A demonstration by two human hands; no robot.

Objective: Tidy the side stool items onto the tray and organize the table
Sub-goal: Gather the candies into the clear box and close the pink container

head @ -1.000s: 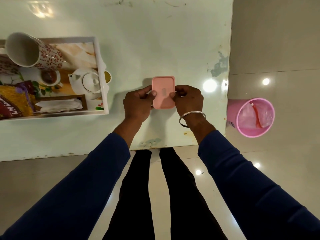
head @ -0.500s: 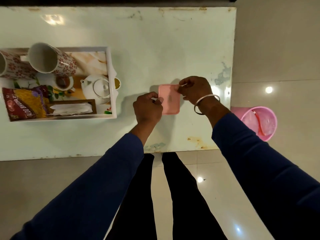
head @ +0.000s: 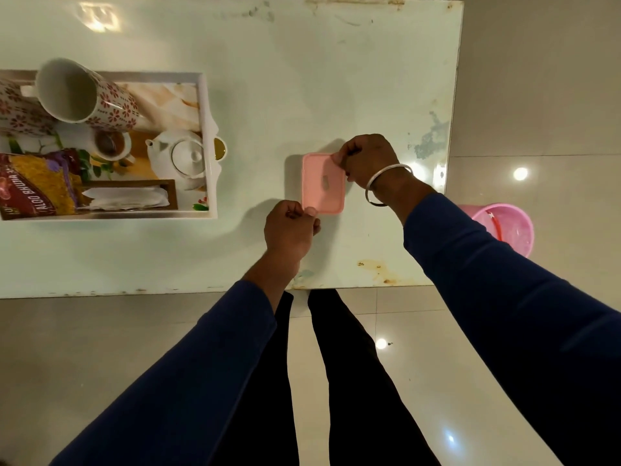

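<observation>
Our two dark-trousered legs (head: 336, 381) stand on the glossy tiled floor (head: 100, 348), right at the near edge of the pale, stained table (head: 302, 79). Above them our blue sleeves (head: 188, 375) reach out over the tabletop. Our left hand (head: 291, 230) has its fingers curled and pinches the near left corner of a pink rectangular container (head: 323, 185), which lies flat on the table right of centre. Our right hand (head: 369, 159), a metal bangle (head: 386, 185) round its wrist, curls its fingers over the far right corner of the same container and grips it there. To the right, on the floor just beyond the table's edge, stands a pink bin (head: 507, 227), partly hidden by our right sleeve. Farther left on the table sits a white tray (head: 208, 146), well apart from the container. In it we see a snack packet (head: 37, 183) and a wooden napkin holder (head: 131, 196) along the near side, a white teapot (head: 181, 158) by the right rim, a small cup (head: 112, 144) beside it, and a flowered mug (head: 87, 94) at the far side, with another at the left edge of view.
</observation>
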